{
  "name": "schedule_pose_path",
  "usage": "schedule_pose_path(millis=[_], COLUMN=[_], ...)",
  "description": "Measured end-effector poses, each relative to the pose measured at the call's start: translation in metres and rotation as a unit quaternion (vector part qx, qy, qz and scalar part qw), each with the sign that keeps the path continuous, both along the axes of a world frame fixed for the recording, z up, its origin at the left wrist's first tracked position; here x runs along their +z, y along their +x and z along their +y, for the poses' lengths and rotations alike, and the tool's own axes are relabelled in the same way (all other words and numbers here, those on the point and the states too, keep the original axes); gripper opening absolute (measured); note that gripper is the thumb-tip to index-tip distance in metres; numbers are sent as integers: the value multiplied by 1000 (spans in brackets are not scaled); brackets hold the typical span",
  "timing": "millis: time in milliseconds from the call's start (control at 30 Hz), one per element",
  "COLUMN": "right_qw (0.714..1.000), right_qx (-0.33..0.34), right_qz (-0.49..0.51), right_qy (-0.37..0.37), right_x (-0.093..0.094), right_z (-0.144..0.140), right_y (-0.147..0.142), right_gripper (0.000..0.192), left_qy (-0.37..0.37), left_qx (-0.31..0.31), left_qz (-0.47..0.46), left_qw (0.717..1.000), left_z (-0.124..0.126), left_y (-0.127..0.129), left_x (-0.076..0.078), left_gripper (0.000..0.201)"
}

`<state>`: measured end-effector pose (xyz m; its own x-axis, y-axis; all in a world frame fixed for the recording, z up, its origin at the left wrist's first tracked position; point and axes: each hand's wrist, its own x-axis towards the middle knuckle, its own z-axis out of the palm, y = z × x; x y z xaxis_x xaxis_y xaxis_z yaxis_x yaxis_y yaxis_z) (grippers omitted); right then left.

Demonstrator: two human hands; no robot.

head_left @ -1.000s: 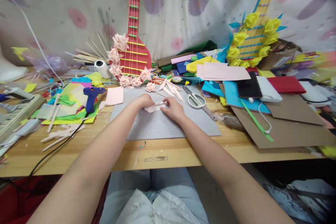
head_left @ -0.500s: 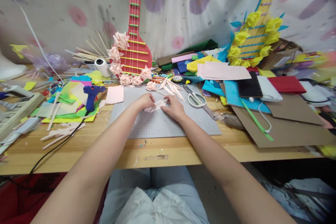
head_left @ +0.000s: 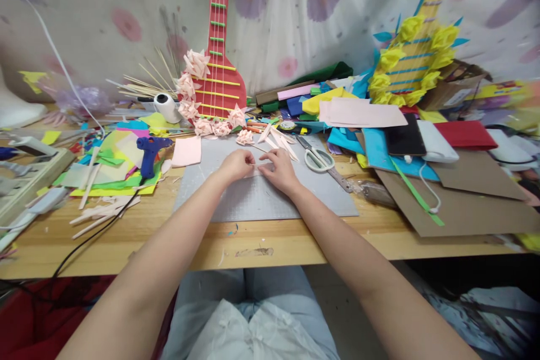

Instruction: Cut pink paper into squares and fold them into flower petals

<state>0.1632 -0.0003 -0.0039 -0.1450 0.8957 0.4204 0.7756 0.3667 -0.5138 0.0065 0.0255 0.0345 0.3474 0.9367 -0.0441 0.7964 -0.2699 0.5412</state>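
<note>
Both hands meet over a grey cutting mat point(head_left: 236, 202), pinching a small pale pink piece of paper or foam point(head_left: 254, 171). My left hand point(head_left: 238, 166) has its fingers closed on the piece's left side. On its right side, the thumb and fingers of my right hand point(head_left: 278, 170) grip it. Most of the piece is covered by fingers. Just beyond them lie a pink flower point(head_left: 245, 137) on a thin stick and several pink strips point(head_left: 283, 142). Scissors point(head_left: 318, 160) rest on the mat to the right of my right hand.
A red paper guitar point(head_left: 221, 84) with pink flowers stands behind the mat. A blue glue gun point(head_left: 148, 156) sits on coloured sheets at left, near a pink square point(head_left: 187, 152). A black phone point(head_left: 405, 136) and cardboard point(head_left: 468, 202) lie at right. A yellow guitar point(head_left: 411, 62) leans behind.
The pink piece showed as a flat shape with its corners out; now it looks narrower and is mostly behind the fingers. My left hand has turned slightly and moved closer to my right.
</note>
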Motion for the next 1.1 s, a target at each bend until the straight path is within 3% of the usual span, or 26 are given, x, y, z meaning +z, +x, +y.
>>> schedule_pose_path(millis=[100,267,467,767,967,1100], right_qw=[1000,999,998,997,997,995], right_qx=[18,14,51,37,33,60], right_qz=[2,-5,0,-31,-39,-50], right_qy=[-11,-34,-32,-52,-54,-55], right_x=[-2,-5,-1,-2,-1,3], right_z=[2,3,1,3,2,-2], right_y=[0,2,3,4,3,2], right_gripper=[11,12,12,12,12,20], left_qy=[72,160,220,191,170,178], left_qx=[-17,-95,-95,-73,25,8], left_qz=[6,24,0,-21,-48,-33], left_qw=[997,982,971,979,984,983], left_z=[-4,-13,-17,-25,-22,-21], left_y=[-1,-5,-10,-12,-13,-14], left_x=[-3,-16,-30,-28,-31,-36], left_gripper=[18,23,22,16,16,16])
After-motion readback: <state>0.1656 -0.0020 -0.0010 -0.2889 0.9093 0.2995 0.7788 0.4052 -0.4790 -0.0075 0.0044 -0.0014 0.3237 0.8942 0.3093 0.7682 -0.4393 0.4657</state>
